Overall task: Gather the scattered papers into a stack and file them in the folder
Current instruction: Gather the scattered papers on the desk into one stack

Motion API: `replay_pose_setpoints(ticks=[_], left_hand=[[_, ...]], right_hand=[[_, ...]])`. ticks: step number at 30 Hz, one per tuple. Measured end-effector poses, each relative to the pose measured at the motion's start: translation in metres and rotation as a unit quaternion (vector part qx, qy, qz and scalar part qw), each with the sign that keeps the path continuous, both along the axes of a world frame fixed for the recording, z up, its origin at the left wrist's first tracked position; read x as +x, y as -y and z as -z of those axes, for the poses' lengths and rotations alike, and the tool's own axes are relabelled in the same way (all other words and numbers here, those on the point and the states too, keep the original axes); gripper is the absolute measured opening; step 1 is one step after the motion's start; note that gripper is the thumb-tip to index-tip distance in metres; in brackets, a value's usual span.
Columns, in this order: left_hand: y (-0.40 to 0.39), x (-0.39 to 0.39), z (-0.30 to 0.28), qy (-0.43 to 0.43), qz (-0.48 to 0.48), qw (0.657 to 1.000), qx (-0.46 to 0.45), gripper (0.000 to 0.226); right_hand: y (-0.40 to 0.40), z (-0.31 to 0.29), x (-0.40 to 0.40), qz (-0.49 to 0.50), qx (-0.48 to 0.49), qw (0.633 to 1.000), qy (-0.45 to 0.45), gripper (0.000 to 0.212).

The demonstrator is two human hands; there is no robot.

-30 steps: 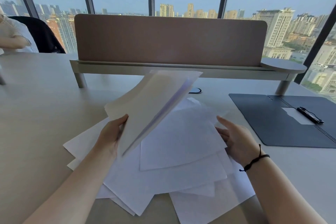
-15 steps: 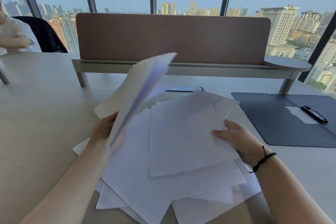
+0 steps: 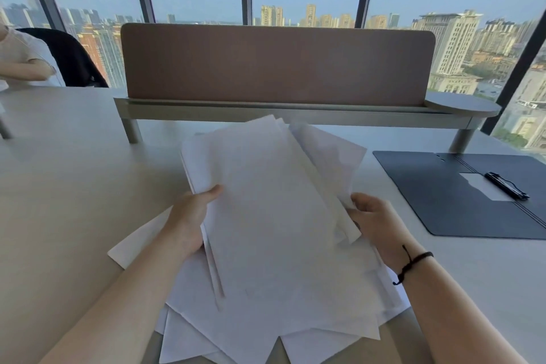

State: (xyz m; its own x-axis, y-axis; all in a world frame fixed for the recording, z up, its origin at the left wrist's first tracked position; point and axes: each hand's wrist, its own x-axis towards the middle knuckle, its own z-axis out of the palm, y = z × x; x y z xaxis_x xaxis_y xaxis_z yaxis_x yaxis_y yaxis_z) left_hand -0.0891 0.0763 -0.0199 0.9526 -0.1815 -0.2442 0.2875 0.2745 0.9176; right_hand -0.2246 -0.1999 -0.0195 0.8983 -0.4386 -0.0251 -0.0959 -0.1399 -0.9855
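Head view: the left hand [image 3: 189,220] clamps the left edge of a loose sheaf of white paper sheets [image 3: 274,210], thumb on top, while the right hand [image 3: 373,220] pinches the sheaf's right edges, which fan and curl. Beneath both grips, more white sheets [image 3: 295,331] lie splayed on the pale grey desk [image 3: 59,186], corners jutting towards the near edge. Right of the right hand, past bare desk, the open dark blue folder [image 3: 443,195] lies flat with a black clip [image 3: 506,185]. Half a second ago the left hand held its sheets upright, apart; now they lie over the pile, gripped from both sides.
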Motion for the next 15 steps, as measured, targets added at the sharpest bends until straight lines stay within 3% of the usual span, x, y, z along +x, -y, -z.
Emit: replay_pose_setpoints(ticks=[3,8,15], left_hand=[[0.001,-0.004,-0.003,0.028,0.000,1.000,0.010,0.014],[0.004,-0.007,-0.005,0.016,0.037,0.999,-0.019,0.024],[0.015,-0.018,0.003,0.079,0.111,0.991,-0.003,0.052]], right_hand=[[0.001,-0.002,-0.002,0.014,0.055,0.998,0.027,0.013],[-0.001,-0.004,-0.005,0.023,0.150,0.986,0.064,0.018],[-0.002,-0.010,-0.006,0.037,0.142,0.988,0.055,0.019]])
